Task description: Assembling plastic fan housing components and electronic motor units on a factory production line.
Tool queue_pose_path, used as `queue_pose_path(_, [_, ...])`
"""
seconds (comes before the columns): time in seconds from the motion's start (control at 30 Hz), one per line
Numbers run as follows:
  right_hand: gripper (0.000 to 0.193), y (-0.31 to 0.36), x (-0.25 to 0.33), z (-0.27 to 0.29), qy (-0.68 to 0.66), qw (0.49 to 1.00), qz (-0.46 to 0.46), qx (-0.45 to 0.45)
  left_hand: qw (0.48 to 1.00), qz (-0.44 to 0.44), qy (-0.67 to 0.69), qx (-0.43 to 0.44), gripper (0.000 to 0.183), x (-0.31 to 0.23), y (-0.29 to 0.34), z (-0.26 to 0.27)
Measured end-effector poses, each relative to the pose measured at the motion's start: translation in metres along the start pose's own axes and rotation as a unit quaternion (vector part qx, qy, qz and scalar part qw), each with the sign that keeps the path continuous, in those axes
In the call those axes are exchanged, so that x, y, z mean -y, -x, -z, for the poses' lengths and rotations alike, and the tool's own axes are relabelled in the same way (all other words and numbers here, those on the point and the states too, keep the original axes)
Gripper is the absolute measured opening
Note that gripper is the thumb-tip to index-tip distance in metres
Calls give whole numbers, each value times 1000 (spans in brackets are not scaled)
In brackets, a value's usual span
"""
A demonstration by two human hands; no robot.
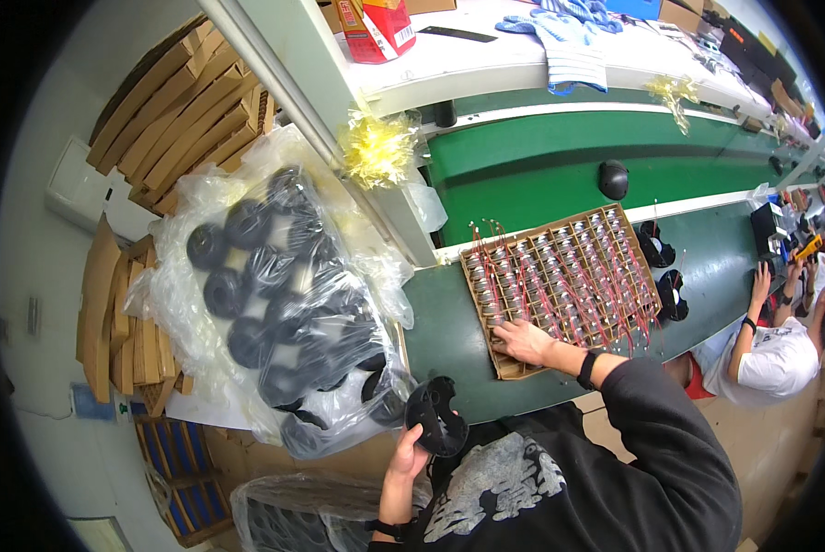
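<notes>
In my left hand (pixel 411 453) is a black round plastic shell (pixel 438 419) with a cut-out edge, gripped at its rim beside the bagged parts. My right hand (pixel 523 342) reaches into the near left corner of a divided cardboard tray (pixel 507 370). Its fingers are bent in among small silvery metal parts (pixel 560 276), probably little motors, with red wires standing up from them. The fingertips are partly hidden there, so what they pinch cannot be made out. Two more black shells (pixel 654 245) (pixel 673 296) lie just right of the tray.
Clear plastic covers many black round shells (pixel 247 224) on the left. Behind the green bench (pixel 435 308) runs a green conveyor belt (pixel 523 138) carrying a black dome-shaped part (pixel 614 179). A white post (pixel 376 198) rises near the bench's left end. Co-workers (pixel 771 359) sit at the right.
</notes>
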State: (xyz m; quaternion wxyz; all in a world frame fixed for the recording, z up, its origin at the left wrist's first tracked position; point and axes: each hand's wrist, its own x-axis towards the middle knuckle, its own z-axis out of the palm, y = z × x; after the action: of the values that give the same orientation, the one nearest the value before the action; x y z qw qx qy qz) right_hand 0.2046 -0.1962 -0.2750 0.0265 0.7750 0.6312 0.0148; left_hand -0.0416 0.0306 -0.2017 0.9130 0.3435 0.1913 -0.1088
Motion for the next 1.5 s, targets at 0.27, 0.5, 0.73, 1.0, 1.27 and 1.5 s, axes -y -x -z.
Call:
queue_pose_path(0.27, [19,-36,12,1,147,980,97,89,997,-2,64,38,77,-2,-8,-10])
queue_pose_path(0.5, [48,-6,-26,67,-163,981,96,-39,976,-2,169,140,90,-24,-12,-42])
queue_pose_path(0.73, [47,47,13,127,-834,441,-248,-220,966,2,183,183,94,-33,-25,-61])
queue_pose_path(1.0, [46,82,34,148,-919,199,-184,-286,984,-128,-36,117,90,-47,-48,-91])
queue_pose_path(1.27, [36,21,56,202,-789,258,-269,-489,903,-311,-265,132,100,-12,-80,-148])
queue_pose_path(1.5, [39,51,40,195,-741,297,-319,-512,886,-12,-344,310,111,-38,-76,-138])
